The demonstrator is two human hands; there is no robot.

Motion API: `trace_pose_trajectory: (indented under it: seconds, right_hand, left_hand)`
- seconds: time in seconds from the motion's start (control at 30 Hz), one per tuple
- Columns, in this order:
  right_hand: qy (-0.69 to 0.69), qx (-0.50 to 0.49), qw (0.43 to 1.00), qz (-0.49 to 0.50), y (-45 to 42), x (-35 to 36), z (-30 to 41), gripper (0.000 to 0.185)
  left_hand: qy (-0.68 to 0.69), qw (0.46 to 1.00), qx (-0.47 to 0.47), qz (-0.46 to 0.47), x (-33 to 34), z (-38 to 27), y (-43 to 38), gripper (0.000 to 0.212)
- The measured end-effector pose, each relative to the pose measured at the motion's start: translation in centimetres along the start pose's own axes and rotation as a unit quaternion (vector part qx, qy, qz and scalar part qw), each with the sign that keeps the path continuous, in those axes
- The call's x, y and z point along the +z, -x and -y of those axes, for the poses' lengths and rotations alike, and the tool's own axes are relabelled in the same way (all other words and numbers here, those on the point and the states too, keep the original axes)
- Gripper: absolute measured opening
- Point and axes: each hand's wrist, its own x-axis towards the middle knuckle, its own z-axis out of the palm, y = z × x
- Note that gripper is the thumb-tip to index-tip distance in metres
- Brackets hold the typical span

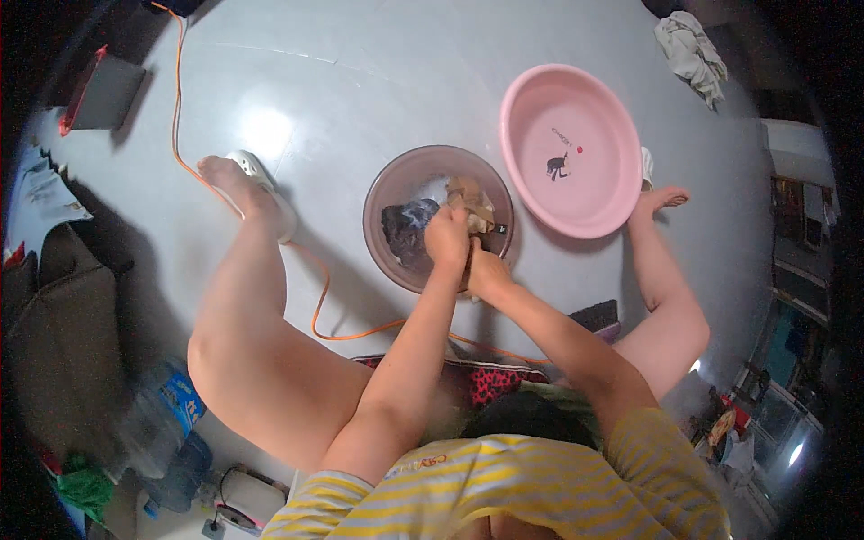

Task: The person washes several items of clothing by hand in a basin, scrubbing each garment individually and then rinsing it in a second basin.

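A round, translucent brownish basin (387, 181) stands on the floor in front of me. Dark wet cloth (403, 233) lies in its left part, and tan and brown cloth (470, 199) bunches up in its right part. My left hand (447, 237) is a closed fist over the middle of the basin, gripping cloth that its fingers mostly hide. Close beside it, at the basin's near right rim, my right hand (489, 270) has curled fingers around some of the cloth; the fingertips are hidden.
A pink oval basin (570, 196) stands at the right, beside my foot. An orange cord (324, 297) runs over the floor between my legs. A dark brush-like object (595, 315) lies near my right knee. Pale cloth (690, 57) is at the far right, and a grey box (104, 93) at the far left.
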Motion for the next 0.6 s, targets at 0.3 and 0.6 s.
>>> trace_pose_trajectory:
  seconds: [0.3, 0.6]
  right_hand:
    - [-0.454, -0.026, 0.874, -0.170, 2.4, -9.8, -8.0, 0.052]
    - [-0.345, -0.104, 0.887, -0.287, 0.1, -8.4, -11.9, 0.027]
  left_hand:
    - [-0.032, 0.990, 0.071, -0.117, -3.8, 3.2, -3.3, 0.022]
    - [-0.094, 0.995, 0.030, 0.020, -4.2, 5.8, -3.3, 0.039]
